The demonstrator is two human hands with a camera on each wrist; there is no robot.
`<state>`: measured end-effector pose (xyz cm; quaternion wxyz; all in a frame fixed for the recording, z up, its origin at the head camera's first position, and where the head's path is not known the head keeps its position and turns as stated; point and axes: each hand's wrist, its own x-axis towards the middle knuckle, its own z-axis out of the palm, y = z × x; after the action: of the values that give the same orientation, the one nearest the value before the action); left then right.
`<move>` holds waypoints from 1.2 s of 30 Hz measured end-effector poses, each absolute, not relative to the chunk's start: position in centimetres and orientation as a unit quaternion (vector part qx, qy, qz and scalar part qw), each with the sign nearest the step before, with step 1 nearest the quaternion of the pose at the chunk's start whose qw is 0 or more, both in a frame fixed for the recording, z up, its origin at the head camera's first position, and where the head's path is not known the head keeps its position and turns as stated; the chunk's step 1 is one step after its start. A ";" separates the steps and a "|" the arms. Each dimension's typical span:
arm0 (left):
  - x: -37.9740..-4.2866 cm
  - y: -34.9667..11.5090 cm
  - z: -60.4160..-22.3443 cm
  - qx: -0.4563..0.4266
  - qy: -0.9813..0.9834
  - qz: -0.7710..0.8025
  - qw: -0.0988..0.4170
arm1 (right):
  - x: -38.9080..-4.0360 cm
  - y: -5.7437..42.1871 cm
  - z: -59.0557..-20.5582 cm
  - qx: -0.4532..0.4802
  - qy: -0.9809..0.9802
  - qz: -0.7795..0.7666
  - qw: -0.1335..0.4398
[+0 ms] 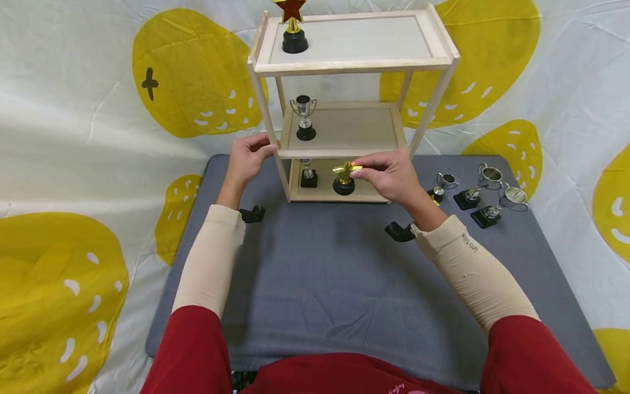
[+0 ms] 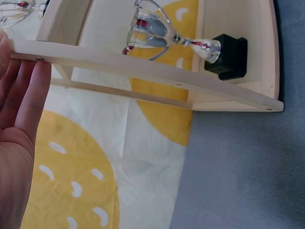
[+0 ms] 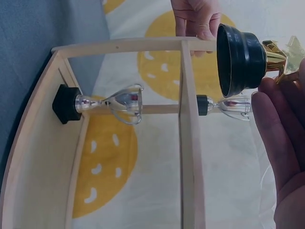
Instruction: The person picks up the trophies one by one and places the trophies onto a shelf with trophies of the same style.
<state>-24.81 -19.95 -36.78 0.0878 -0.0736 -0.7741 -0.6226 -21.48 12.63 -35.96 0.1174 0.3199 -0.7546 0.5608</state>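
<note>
Gold metallic star trophy (image 1: 344,178) on a round black base (image 1: 343,187), pinched by your right hand (image 1: 395,175), aloft before the pale wooden three-tier rack (image 1: 359,38), your left hand (image 1: 248,160) gripping its left front post (image 1: 283,178) (silver two-handled cup (image 1: 309,177) on the lowest shelf (image 1: 372,192))

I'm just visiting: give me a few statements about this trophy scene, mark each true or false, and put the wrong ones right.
1. The right hand holds a gold trophy. True.
2. The left hand hangs free. False: the left hand grips the left side of the shelf.
3. A silver cup stands on the middle tier. True.
4. Two trophies stand on the top tier. False: only one, a red-star trophy.
</note>
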 end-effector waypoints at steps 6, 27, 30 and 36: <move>-24.7 -19.9 -36.8 -0.072 -0.775 -0.623 0.084 | -21.6 12.6 -35.6 0.322 -0.754 0.559 0.124; -24.7 -19.9 -36.6 -0.074 -0.773 -0.624 0.087 | -21.9 12.3 -33.8 0.331 -0.747 0.562 0.133; -24.8 -19.9 -36.7 -0.077 -0.773 -0.623 0.088 | -21.9 12.3 -33.6 0.331 -0.747 0.560 0.135; -24.9 -20.1 -36.9 -0.081 -0.770 -0.627 0.089 | -21.9 12.1 -33.0 0.336 -0.745 0.560 0.133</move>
<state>-24.90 -20.06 -36.91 0.0891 -0.0806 -0.7701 -0.6265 -21.88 12.14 -32.96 0.1328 0.3357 -0.7453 0.5605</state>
